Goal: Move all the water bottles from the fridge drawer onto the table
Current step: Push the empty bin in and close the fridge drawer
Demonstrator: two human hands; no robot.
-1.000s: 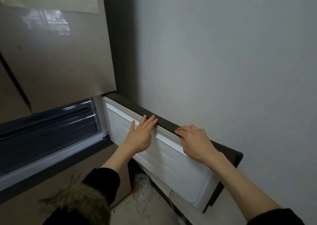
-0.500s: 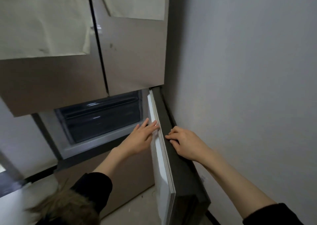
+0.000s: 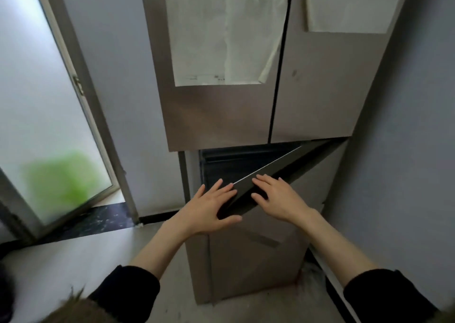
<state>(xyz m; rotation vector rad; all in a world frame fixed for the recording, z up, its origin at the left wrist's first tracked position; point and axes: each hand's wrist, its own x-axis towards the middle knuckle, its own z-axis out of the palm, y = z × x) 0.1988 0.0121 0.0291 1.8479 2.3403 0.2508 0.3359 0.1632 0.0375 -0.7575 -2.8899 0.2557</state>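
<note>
The lower fridge door [image 3: 302,189] is swung most of the way toward the fridge, leaving a wedge-shaped gap. Through the gap I see a dark drawer [image 3: 226,160] inside. No water bottles show. My left hand [image 3: 209,209] lies flat with fingers spread at the door's free edge. My right hand [image 3: 275,197] presses flat on the door's dark top edge. Neither hand holds anything.
The brown fridge [image 3: 221,116] has two upper doors with paper sheets [image 3: 224,32] taped on. A grey wall [image 3: 406,150] stands close on the right. A frosted glass door [image 3: 44,125] is on the left, above a dark threshold [image 3: 93,221]. The floor is pale.
The lower fridge door has swung from wide open to nearly shut under both hands. My view has shifted left, bringing the whole fridge front and the glass door into sight.
</note>
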